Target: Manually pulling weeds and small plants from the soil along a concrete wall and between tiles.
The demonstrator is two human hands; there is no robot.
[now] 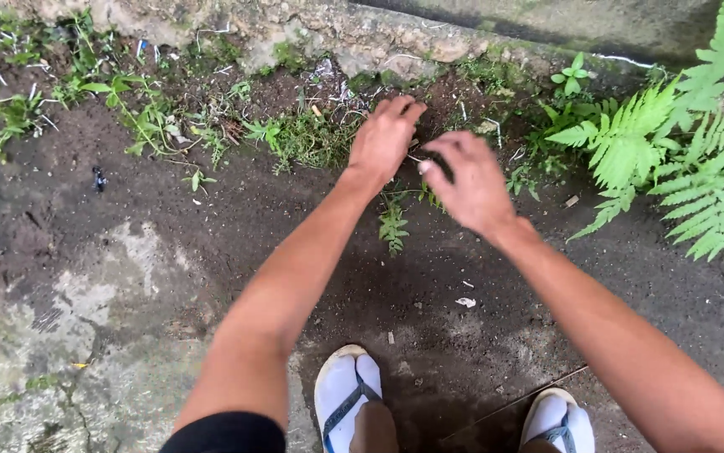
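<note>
My left hand (383, 138) reaches down to the damp soil at the foot of a stone edge, its fingers curled onto the ground beside a patch of small weeds (307, 138). Just to its right, my right hand (467, 180) hovers with fingers bent, thumb and forefinger pinched near something small and dark; I cannot tell what it is. A small fern seedling (393, 225) grows right below both hands. Whether either hand grips a plant is not clear.
A large bright green fern (672, 159) fills the right side. More weeds (135, 109) line the stone edge (362, 38) at the back. Mossy cracked concrete (60, 335) lies at left. My feet in white sandals (347, 394) stand at the bottom.
</note>
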